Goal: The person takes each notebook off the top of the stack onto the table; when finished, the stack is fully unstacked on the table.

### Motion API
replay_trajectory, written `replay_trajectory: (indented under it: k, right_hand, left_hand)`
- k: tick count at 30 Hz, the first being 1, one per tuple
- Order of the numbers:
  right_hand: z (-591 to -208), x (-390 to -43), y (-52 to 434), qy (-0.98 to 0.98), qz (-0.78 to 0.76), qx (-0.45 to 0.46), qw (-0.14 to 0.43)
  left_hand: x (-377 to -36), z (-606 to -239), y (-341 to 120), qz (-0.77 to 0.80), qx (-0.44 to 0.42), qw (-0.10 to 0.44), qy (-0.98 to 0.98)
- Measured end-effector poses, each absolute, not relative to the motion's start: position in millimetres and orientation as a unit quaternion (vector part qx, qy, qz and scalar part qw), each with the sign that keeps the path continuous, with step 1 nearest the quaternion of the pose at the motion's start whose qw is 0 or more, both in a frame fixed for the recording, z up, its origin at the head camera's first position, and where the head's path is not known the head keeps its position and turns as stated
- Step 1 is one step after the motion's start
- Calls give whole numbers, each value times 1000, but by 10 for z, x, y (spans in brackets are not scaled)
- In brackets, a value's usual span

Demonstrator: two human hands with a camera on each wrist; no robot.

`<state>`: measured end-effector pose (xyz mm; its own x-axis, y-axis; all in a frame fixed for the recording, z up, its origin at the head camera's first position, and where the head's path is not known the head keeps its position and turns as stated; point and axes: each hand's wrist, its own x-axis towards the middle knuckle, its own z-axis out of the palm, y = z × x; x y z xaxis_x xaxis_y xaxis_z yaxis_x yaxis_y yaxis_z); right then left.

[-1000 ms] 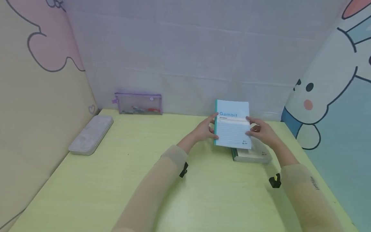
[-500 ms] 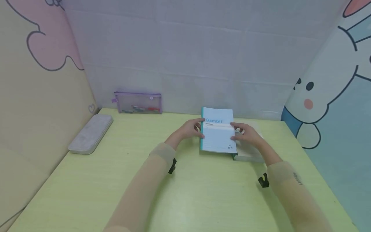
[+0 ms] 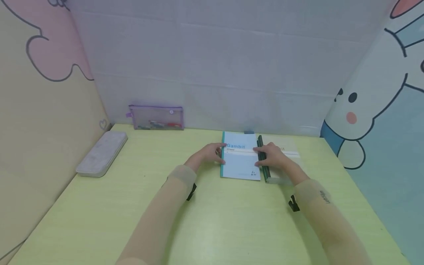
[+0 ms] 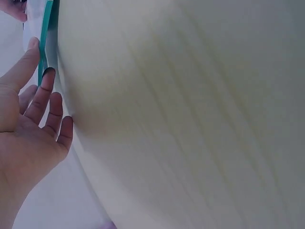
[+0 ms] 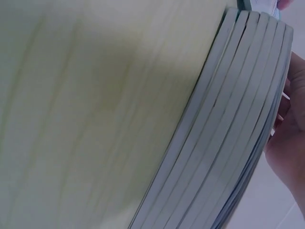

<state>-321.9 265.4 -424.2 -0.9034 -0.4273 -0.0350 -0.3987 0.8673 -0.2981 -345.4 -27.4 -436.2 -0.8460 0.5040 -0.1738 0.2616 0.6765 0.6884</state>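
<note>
A light-blue "Gambit" notebook (image 3: 240, 158) with a teal spine lies flat at or just above the table; I cannot tell if it fully touches. My left hand (image 3: 209, 153) pinches its spine edge; in the left wrist view the thumb of this hand (image 4: 28, 124) is on top and the other fingers are loosely bent. On the opposite edge, my right hand (image 3: 272, 156) grips the notebook with thumb and fingertips. That hand reaches across a stack of notebooks (image 3: 284, 175), whose layered page edges (image 5: 224, 119) fill part of the right wrist view.
A purple mesh pencil pouch (image 3: 157, 117) with pens inside leans on the back wall. At the table's left edge lies a grey pencil case (image 3: 102, 153). Something small and dark blue (image 3: 249, 132) shows behind the held notebook. Walls border the table (image 3: 232, 228) left, right and back.
Both hands have carried the notebook left and down from over the stack to beside it. The stack's dark green spines and its top cover have come into sight.
</note>
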Motion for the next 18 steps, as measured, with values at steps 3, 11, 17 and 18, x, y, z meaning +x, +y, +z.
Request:
replay_trajectory:
  k: [3,11,17,18]
  right_hand:
    - [-4237,-3212,2628,967,-107,-230,38]
    - [-4230,-3169,2605,965,-90,-247,12]
    - [-4219,-3161,2685,965,-105,-240,6]
    - [-4199,-3147,2708,965,-113,-235,5]
  left_hand:
    - [-3439,-4367,-276,316,211,177,908]
    - [-3415,-4353,-313,246,224,161,929]
    - [-3392,-4311,-268,223,227,137,938]
    - [-3392,-4298,-249,221,227,130,940]
